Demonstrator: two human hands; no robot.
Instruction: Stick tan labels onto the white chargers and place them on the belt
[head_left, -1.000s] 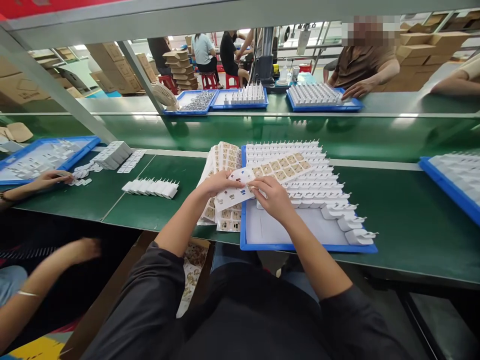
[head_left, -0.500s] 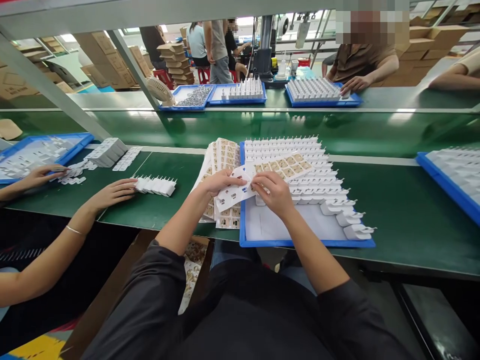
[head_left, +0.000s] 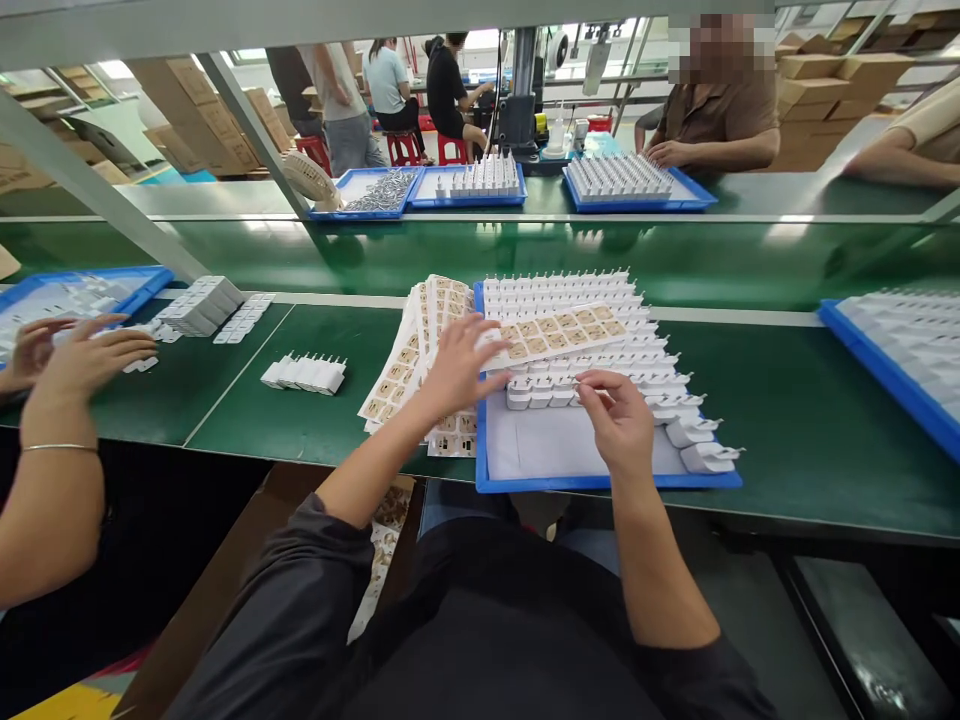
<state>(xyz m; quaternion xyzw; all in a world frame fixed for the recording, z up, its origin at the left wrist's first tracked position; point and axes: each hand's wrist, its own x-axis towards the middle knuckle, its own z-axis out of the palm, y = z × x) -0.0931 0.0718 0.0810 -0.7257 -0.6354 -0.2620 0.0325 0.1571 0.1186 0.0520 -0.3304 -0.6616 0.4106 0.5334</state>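
Observation:
My left hand (head_left: pixel 459 368) is open, fingers spread, above the left rim of a blue tray (head_left: pixel 495 482) and beside a fanned stack of sticker sheets (head_left: pixel 397 378). Nothing shows in it. My right hand (head_left: pixel 624 415) pinches thumb and fingertips together over the front rows of white plug-like parts (head_left: pixel 536 398). Whatever lies between those fingertips is too small to make out. A sheet of tan labels (head_left: pixel 559 338) rests across the parts in the tray, just right of my left fingertips. The white parts stand in rows with thin prongs upward.
A short row of white parts (head_left: pixel 304 374) lies on the green bench to the left. Further left, a co-worker's hands (head_left: pixel 90 360) work near stacked white pieces (head_left: pixel 201 305). Another blue tray (head_left: pixel 885 375) is at the right. Across the bench, a person sits behind a filled tray (head_left: pixel 637 200).
The punched white sheet between my hands is out of sight. My left hand has opened; my right hand has moved right and down. The co-worker's near hand has left the short row.

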